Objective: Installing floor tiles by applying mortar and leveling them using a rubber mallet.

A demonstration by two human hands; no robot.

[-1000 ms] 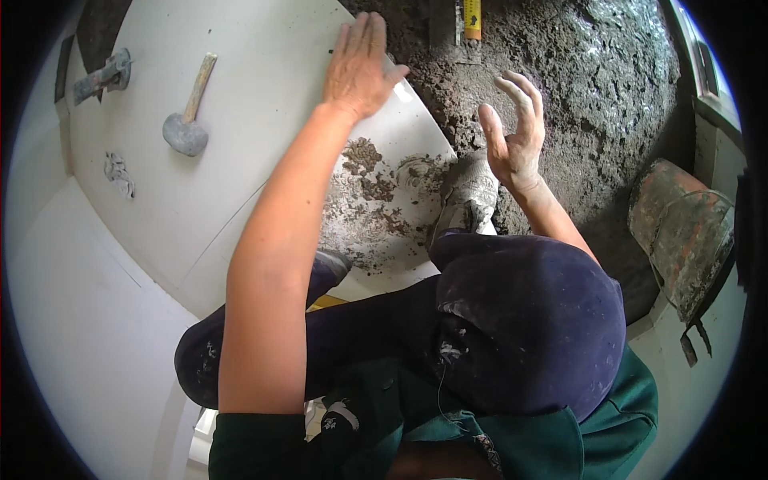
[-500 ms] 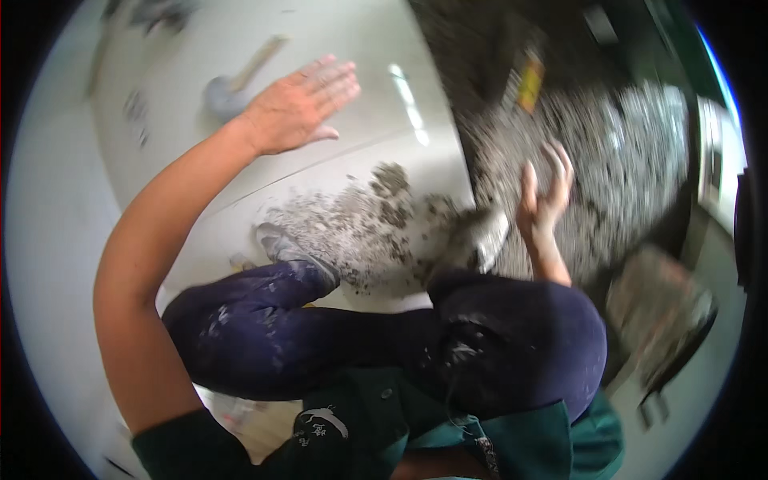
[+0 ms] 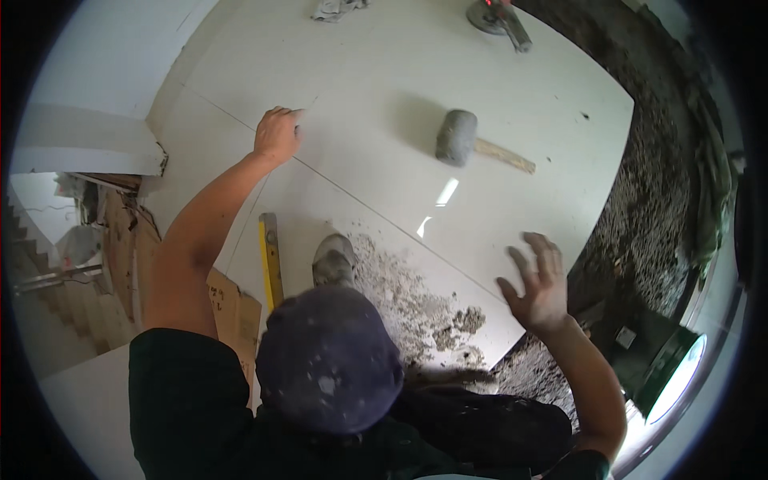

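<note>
My left hand (image 3: 278, 136) is at the joint between the large glossy off-white floor tiles (image 3: 360, 96). Its fingers are curled down, and whatever may be inside them is hidden. To the right, my right hand (image 3: 542, 284) is held with its fingers spread and nothing in it, over the tile near the bare mortar bed. Between and beyond my hands lies a mallet (image 3: 457, 138) with a grey head and a wooden handle pointing right. Near my shoe, a yellow spirit level (image 3: 270, 256) rests on the tile.
Mortar crumbs (image 3: 404, 292) are scattered by my shoe (image 3: 334, 258). Rough mortar (image 3: 648, 216) runs beyond the curved tile edge. A round-based tool (image 3: 490, 18) and a crumpled grey cloth (image 3: 339, 8) lie far off. At right is a dark green bucket (image 3: 652, 352); stairs (image 3: 68, 312) drop at left.
My view has swung right and the tiles fill more of it. My left hand has gone from flat with outstretched fingers to curled near the joint. My right hand is now over the tile.
</note>
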